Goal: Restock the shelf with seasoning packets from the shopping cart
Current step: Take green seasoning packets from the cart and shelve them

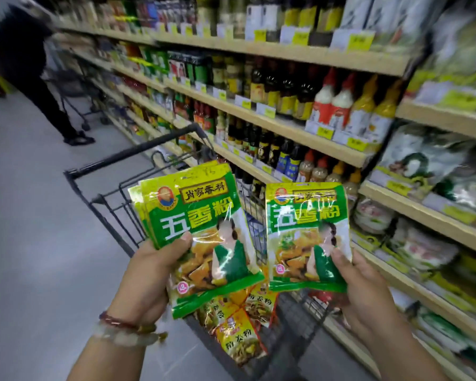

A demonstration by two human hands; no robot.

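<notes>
My left hand (146,273) grips a fanned stack of green and yellow seasoning packets (198,215) above the black wire shopping cart (113,163). A single matching packet (305,229) is held upright in my right hand (366,292), just right of the stack and apart from it. Under both hands, several orange and yellow seasoning packets (239,334) lie loose in the cart's basket. The shelf (423,213) with bagged goods runs along the right, close to my right hand.
Wooden shelves (283,127) of sauce bottles and squeeze bottles line the aisle ahead. A person in dark clothes (39,78) stands with another cart (77,89) at the far left. Grey floor lies to the left of my cart.
</notes>
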